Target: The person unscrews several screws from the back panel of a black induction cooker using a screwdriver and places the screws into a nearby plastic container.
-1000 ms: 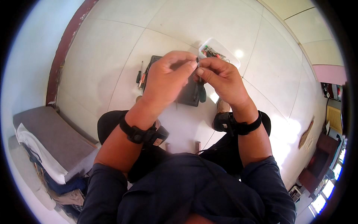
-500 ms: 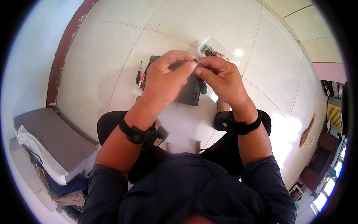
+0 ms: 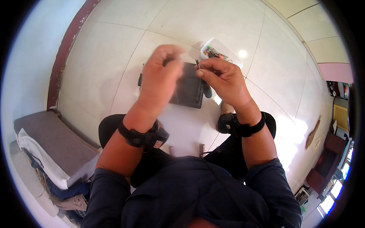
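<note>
Between thumb and forefinger, my right hand (image 3: 223,78) pinches a small thin dark piece (image 3: 197,63), too small to name, whose tip sticks up past the fingers. My left hand (image 3: 159,78) hovers to the left, apart from it, smeared by motion with the fingers looking curled. Whether that hand holds anything does not show. Below both hands a flat black box-shaped device (image 3: 189,93) lies on the floor, its left part hidden by my left hand. A rounded black object (image 3: 207,91) rests against the device's right edge.
A white plastic bin (image 3: 236,60) with several tools stands beyond my right hand. At the device's left, a dark tool handle (image 3: 140,80) peeks out past my left hand. A grey-topped padded seat (image 3: 57,140) stands along the left wall.
My left hand has drawn away to the left and slightly up from my right hand. The right hand keeps its pinch on the dark piece, which now shows more plainly.
</note>
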Tool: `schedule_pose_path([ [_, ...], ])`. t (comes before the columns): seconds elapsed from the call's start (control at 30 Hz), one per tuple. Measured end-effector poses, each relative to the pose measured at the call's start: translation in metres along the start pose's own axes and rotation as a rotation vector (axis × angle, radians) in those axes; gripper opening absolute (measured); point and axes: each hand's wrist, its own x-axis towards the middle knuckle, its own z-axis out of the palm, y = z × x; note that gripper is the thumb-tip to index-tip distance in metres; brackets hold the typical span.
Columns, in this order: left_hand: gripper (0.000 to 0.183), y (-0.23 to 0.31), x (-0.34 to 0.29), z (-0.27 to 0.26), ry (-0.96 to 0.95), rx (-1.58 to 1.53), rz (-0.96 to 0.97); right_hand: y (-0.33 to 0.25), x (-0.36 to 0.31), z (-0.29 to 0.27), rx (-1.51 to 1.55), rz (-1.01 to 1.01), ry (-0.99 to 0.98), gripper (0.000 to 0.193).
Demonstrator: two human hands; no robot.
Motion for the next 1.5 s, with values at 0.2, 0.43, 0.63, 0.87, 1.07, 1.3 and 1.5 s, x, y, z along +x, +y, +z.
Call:
schedule_pose_path([
  [0.2,0.031,0.026,0.034,-0.052,0.136,-0.148,0.113,0.001,0.002,-0.002,-0.030,-0.020,-0.003,0.019],
  [0.43,0.030,0.070,0.055,-0.115,0.237,0.183,0.175,-0.001,0.008,0.000,-0.069,0.001,0.021,0.020],
  [0.63,0.035,0.065,0.071,-0.192,0.237,0.585,-0.012,0.005,0.013,0.001,-0.142,-0.004,0.051,0.021],
  [0.87,0.033,-0.060,0.051,-0.326,0.381,0.676,-0.470,0.023,0.021,0.006,-0.132,0.109,0.051,0.020],
  [1.07,0.028,-0.207,-0.006,-0.362,0.553,0.333,-0.647,0.051,0.036,0.010,0.104,0.368,0.075,0.022],
  [1.3,0.038,-0.296,-0.043,-0.381,0.665,0.084,-0.649,0.107,0.067,0.036,0.374,0.651,0.136,0.020],
  [1.5,0.042,-0.310,-0.052,-0.381,0.568,0.062,-0.657,0.160,0.099,0.069,0.525,0.730,0.133,0.022],
])
